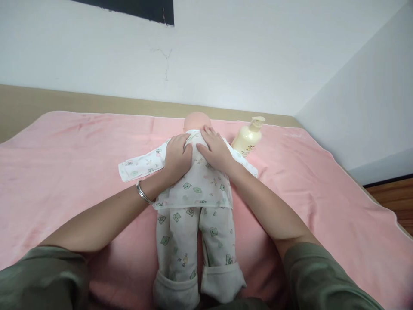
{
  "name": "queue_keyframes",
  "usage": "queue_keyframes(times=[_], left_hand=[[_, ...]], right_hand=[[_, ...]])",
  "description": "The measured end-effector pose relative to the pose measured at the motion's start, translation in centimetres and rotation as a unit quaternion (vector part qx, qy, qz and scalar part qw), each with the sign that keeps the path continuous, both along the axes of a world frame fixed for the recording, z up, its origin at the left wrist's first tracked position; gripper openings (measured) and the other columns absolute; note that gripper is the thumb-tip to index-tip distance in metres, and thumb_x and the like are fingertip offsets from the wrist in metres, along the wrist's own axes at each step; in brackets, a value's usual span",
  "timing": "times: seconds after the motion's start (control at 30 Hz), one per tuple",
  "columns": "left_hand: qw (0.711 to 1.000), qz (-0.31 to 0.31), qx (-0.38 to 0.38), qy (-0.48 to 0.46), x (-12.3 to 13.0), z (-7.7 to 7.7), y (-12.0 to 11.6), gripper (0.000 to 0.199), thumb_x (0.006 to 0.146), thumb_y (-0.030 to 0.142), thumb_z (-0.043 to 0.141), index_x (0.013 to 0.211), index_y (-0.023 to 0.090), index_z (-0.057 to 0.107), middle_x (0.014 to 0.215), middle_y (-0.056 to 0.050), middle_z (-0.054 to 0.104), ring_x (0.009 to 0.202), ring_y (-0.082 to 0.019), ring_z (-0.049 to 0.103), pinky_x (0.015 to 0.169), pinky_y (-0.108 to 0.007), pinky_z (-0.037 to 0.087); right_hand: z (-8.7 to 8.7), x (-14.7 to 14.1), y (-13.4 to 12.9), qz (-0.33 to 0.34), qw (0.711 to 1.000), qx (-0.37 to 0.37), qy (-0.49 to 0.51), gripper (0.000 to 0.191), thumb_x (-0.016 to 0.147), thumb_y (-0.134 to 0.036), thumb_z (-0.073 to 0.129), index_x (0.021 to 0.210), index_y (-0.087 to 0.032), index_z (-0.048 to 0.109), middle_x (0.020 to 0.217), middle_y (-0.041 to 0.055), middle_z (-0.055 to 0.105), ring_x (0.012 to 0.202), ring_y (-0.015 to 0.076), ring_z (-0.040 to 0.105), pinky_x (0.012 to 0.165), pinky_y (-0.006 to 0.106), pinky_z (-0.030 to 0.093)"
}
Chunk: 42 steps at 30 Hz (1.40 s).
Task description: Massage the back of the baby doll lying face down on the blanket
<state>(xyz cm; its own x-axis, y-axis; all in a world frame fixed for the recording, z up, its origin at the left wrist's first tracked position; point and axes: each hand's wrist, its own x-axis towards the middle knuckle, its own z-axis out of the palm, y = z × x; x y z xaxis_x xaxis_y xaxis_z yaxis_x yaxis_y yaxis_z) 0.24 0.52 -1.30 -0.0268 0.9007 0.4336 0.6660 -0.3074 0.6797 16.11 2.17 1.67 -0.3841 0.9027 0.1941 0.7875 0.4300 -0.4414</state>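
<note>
A baby doll lies face down, its bald head pointing away from me. It wears a white patterned top and matching trousers with cuffs turned up. My left hand rests on the left side of the doll's upper back, fingers laid over the shoulder. On the right side, my right hand lies flat with the thumb apart from the fingers. Both palms touch the top's cloth. One sleeve stretches out to the left; the other is partly covered by my right forearm. A silver bangle circles my left wrist.
A cream pump bottle stands tilted just right of the doll's shoulder. Pink cloth covers the surface beneath. Behind it runs a beige edge along a white wall, with another wall at the right. Brown wood shows at the far right.
</note>
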Motion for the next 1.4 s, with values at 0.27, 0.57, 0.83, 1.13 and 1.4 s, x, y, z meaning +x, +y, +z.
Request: queue_keyframes(times=[0.27,0.57,0.83,1.13,1.4], left_hand=[[0.995,-0.02,0.066,0.066,0.1,0.1,-0.7,0.044,0.09,0.022,0.033,0.121,0.014,0.064,0.124,-0.012,0.068,0.118,-0.027,0.059,0.11,-0.045,0.044],[0.988,-0.007,-0.018,0.156,-0.1,1.6,0.1,0.029,0.092,0.027,0.034,0.094,0.017,0.061,0.1,-0.016,0.069,0.099,-0.031,0.061,0.095,-0.049,0.047],[0.969,-0.032,0.055,0.24,0.8,1.8,-2.0,0.031,0.094,0.017,0.031,0.087,0.015,0.061,0.096,-0.018,0.066,0.098,-0.033,0.061,0.092,-0.049,0.049],[0.98,-0.043,-0.059,0.183,-0.7,2.5,0.3,0.019,0.091,0.026,0.039,0.081,0.02,0.054,0.097,-0.015,0.064,0.099,-0.031,0.06,0.095,-0.051,0.051],[0.974,-0.042,0.01,0.222,0.4,2.4,-1.7,0.029,0.095,0.026,0.032,0.084,0.017,0.058,0.099,-0.019,0.064,0.103,-0.033,0.058,0.098,-0.054,0.049]], right_hand=[[0.2,0.3,0.4,-0.039,0.999,0.001,-0.024,0.069,0.103,-0.042,0.035,0.158,0.0,0.029,0.168,0.0212,0.027,0.159,0.0331,0.02,0.13,0.053,0.018],[0.5,-1.7,-3.6,-0.06,0.986,0.102,-0.121,0.05,0.102,-0.026,0.027,0.138,-0.003,0.054,0.132,0.0244,0.061,0.125,0.0397,0.053,0.109,0.057,0.042],[1.0,-0.6,-1.1,-0.041,0.994,0.034,-0.095,0.05,0.102,-0.031,0.035,0.139,-0.004,0.053,0.144,0.0211,0.058,0.135,0.0349,0.051,0.113,0.05,0.041],[0.2,-1.4,-4.0,-0.014,0.984,0.131,-0.122,0.045,0.102,-0.024,0.03,0.127,-0.005,0.061,0.132,0.0231,0.064,0.128,0.0364,0.055,0.114,0.051,0.04],[0.7,-0.4,-1.0,-0.023,0.995,0.05,-0.084,0.048,0.101,-0.029,0.035,0.139,-0.005,0.053,0.152,0.0206,0.052,0.145,0.0337,0.044,0.119,0.049,0.038]])
